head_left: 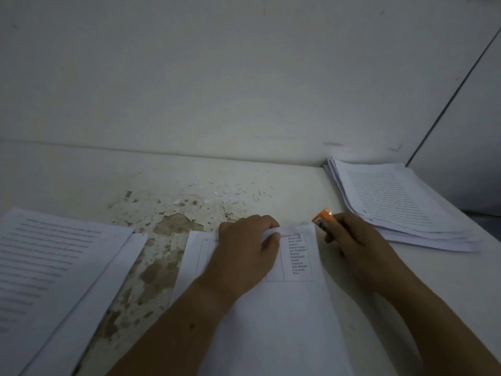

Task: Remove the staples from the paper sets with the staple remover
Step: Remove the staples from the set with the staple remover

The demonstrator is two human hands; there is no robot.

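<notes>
You seem mid-job: the set (271, 321) under your hands, lower centre, is in work, and I cannot see its staple. Your left hand (245, 248) is curled over the set's top edge, pinching a bunched sheet. Your right hand (357, 248) is closed round the orange remover (323, 221), just beside the set's top right corner. Above your hands, scraps (230, 194) litter the table (81, 180), so some pulling looks done. The lower-left stack (54, 267) and the right-edge stack (393, 202) lie apart; which is finished I cannot tell.
</notes>
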